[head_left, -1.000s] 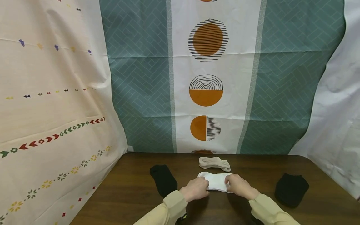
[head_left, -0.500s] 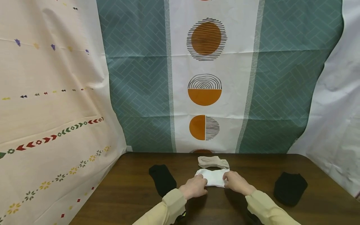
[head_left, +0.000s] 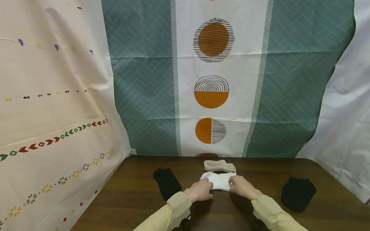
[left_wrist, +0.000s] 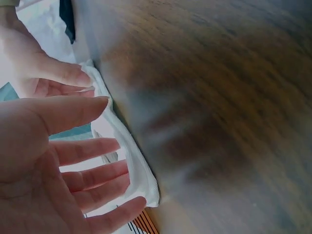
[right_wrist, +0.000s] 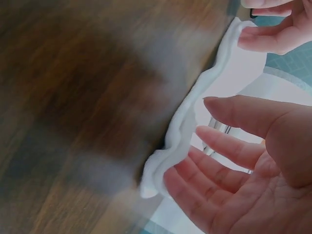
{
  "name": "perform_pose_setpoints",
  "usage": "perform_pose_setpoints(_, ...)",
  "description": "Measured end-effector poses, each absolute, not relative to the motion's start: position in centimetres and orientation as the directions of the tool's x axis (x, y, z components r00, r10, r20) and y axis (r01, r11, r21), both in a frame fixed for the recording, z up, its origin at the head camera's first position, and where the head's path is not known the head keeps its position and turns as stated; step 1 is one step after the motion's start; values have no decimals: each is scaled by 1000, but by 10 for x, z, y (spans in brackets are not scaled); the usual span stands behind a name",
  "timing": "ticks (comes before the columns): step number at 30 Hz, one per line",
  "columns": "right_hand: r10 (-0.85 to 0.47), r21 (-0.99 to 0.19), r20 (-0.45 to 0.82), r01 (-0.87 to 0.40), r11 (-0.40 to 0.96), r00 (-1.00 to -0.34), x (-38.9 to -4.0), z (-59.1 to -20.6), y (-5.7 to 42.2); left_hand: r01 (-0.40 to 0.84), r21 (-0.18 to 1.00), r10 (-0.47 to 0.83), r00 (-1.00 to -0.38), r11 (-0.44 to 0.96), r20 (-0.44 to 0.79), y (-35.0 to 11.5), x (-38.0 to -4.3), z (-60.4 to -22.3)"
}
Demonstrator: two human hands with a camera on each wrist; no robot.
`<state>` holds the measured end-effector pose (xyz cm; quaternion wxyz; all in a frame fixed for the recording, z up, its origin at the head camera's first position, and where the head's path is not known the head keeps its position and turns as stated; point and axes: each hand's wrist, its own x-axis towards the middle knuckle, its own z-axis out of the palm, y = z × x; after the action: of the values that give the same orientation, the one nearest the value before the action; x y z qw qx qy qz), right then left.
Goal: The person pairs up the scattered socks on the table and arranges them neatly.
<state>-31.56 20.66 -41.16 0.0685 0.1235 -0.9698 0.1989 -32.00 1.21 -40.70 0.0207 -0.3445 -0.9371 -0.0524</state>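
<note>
A white sock lies flat and crosswise on the dark wooden table, its far edge close up against a crumpled off-white sock. My left hand rests its fingertips on the left part of the white sock. At the right part, my right hand touches it the same way. Both wrist views show the fingers loosely extended, with thumb and fingers apart along the white sock's edge. A layered edge of the white sock shows in the right wrist view.
Left of my left hand lies a black sock, close to the sleeve. Another black sock, folded wide, lies at the right of the table. Patterned cloth hangs behind the table, and cream cloth hangs at the left.
Both hands have slid the white sock slightly away from me, towards the off-white sock, mostly in the first half second. The other socks stay in place.
</note>
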Motion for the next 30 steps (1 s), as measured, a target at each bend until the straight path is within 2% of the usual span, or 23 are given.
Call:
perform_pose_setpoints(3,-190,-390,189,-251,886,-963,-315,-410,206,680,81,672,-733,729,106,12,-322,-405)
perform_pose_setpoints(7,-129,-427,253,-230,875,-959,-314,-406,204,706,78,681,-702,704,207,8,-328,-398)
perform_pose_setpoints(10,-99,-439,312,-236,867,-945,-314,-401,201,688,117,643,-715,716,274,0,-335,-391)
perform_pose_setpoints(14,-79,-457,328,-231,859,-941,-314,-393,200,643,188,570,-754,743,325,-16,-344,-383)
perform_pose_setpoints(21,-77,-478,314,-228,848,-946,-312,-393,200,583,242,502,-802,776,323,-44,-350,-377)
perform_pose_setpoints(30,-85,-482,307,-232,845,-948,-313,-395,196,547,276,482,-833,790,271,-61,-348,-383)
